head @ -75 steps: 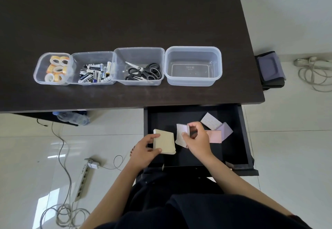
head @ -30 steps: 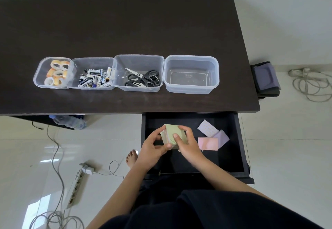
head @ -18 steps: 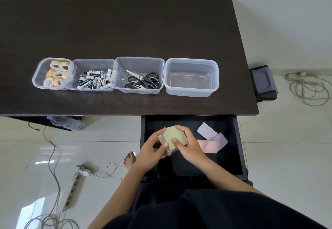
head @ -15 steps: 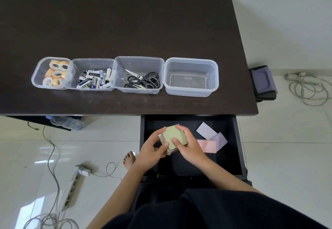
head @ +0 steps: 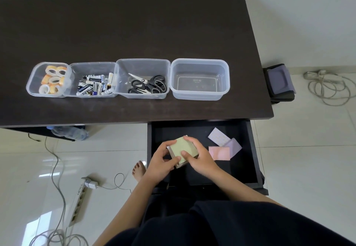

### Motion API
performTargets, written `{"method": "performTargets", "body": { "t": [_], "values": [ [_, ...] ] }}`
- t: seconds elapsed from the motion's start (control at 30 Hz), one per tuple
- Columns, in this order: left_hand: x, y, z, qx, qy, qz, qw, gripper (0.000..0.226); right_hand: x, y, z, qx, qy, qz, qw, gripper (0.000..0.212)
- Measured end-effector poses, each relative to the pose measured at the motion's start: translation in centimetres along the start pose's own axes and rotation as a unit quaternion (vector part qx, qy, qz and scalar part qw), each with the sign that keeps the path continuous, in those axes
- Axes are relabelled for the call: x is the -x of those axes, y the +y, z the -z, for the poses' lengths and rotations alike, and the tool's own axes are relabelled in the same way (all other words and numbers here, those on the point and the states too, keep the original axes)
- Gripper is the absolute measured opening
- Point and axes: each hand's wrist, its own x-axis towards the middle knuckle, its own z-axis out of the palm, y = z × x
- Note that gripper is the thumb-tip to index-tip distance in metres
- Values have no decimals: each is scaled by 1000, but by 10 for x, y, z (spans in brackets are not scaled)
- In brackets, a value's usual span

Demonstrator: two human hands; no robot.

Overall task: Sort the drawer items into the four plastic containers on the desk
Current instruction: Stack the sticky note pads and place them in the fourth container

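Between my two hands, over the open drawer [head: 248, 149], sits one stack of sticky-note pads [head: 184, 149], green sheet on top. My left hand [head: 159, 161] grips it from the near left, thumb curled onto the top edge; my right hand [head: 200, 157] pinches it from the right, thumb on the green face and fingers over the far corner. Two and a half seconds back the hands held separate pads, a yellowish one in the left and a pale one in the right. A second ago they had already been brought together, and since then the stack has only been squared up and barely moved. I judge the pads are now gathered as one bundle, ready to be lifted out.

Just right of my right hand, on the drawer floor, lie a pink pad [head: 219, 153], a lilac pad [head: 234, 146] partly under it, and a pale dotted pad [head: 218, 136] further back; these are left to sort.

On the desk [head: 134, 24], from left, the containers hold tape rolls [head: 52, 80], batteries [head: 94, 85] and scissors [head: 148, 85]; the rightmost container [head: 200, 64] holds nothing and sits just beyond the drawer, so I take it as the target. Nothing blocks the way up to it except the desk's near edge overhanging the drawer's far end.
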Motion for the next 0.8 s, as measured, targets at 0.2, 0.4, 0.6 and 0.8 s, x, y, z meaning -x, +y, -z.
{"method": "performTargets", "body": {
  "t": [0.2,0.4,0.6,0.8],
  "values": [
    [3,-12,5,15,21,49,998,52,-7,22,9,-12,123,-47,991,30],
    [8,-21,19,8,37,60,997,57,-11,51,43,-16,394,-165,904,22],
    [12,-17,18,62,65,43,995,38,-11,71,42,56,368,-277,886,41],
    [11,-15,19,15,46,24,999,37,-10,81,40,63,349,-226,907,38]
  ]
}}
